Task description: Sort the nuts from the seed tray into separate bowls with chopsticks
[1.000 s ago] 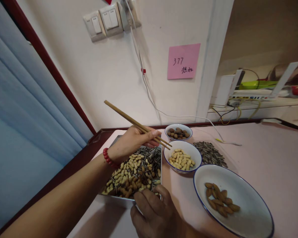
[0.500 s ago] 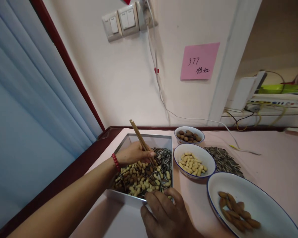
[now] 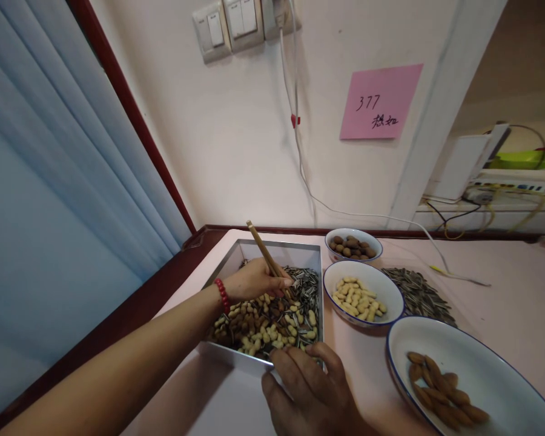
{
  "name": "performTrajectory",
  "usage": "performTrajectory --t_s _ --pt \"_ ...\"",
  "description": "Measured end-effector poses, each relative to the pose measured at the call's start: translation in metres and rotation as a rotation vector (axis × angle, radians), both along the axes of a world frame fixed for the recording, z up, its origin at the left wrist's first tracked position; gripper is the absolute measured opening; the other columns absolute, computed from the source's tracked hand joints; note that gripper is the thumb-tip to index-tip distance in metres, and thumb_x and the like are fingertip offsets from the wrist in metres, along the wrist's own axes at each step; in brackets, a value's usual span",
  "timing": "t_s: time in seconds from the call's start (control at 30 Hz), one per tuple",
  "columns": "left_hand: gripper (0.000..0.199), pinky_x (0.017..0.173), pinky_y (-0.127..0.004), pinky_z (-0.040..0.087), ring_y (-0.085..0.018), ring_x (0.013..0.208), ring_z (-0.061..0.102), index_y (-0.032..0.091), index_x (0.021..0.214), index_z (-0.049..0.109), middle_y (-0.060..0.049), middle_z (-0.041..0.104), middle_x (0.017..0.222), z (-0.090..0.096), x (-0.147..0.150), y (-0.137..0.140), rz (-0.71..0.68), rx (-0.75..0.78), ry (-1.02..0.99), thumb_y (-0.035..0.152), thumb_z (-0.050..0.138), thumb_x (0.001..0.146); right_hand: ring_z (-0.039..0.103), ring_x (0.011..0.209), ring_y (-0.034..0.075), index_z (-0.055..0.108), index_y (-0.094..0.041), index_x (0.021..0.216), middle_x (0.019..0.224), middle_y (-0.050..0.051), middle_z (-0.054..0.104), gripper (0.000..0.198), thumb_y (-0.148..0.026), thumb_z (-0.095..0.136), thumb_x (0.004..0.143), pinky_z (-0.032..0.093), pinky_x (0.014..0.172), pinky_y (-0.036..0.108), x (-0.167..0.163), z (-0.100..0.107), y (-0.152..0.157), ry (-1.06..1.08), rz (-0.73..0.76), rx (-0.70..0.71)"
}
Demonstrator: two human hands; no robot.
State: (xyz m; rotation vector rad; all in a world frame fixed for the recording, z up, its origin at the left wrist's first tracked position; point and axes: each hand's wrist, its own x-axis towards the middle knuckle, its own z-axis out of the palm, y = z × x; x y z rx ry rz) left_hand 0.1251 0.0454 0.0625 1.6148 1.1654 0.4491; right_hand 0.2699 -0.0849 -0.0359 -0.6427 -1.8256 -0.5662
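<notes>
My left hand (image 3: 258, 281), with a red bead bracelet (image 3: 222, 296) at the wrist, is closed around wooden chopsticks (image 3: 262, 247). Their tips point down into a square metal tray (image 3: 236, 356), partly hidden by the fingers. Inside it, unshelled peanuts (image 3: 249, 321) lie mixed with striped sunflower seeds (image 3: 305, 284) and some brown nuts. At the near right corner, my right hand (image 3: 306, 387) grips the tray's rim with bent fingers. Just right of the tray stands a white bowl (image 3: 388, 290) of peanuts (image 3: 356, 298).
A far bowl (image 3: 376, 243) holds round brown nuts (image 3: 350, 247). Nearer on the right, a large bowl (image 3: 490, 369) contains long brown nuts (image 3: 445, 387). Sunflower seeds are heaped in a pile (image 3: 420, 297) on the table. A white cable (image 3: 381, 216) crosses the back, below the wall.
The whole view has shifted slightly, so everything sits a little further right. My left hand still holds the chopsticks over the tray, and my right hand stays on the rim.
</notes>
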Motion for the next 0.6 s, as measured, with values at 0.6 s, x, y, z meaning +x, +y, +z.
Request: performTrajectory --t_s 0.6 --pt "0.033 0.070 -0.029 0.059 -0.019 0.070 0.074 0.010 0.083 0.074 -0.012 0.078 0.078 0.008 -0.007 0.004 0.134 -0.055 -0.127 0.041 0.083 0.074 0.056 0.098 0.016 0.070 -0.019 0.080 0.098 0.004 0.069 0.027 -0.010 0.047 0.090 0.035 0.097 0.040 0.001 0.003 -0.001 -0.001 -0.003 -0.007"
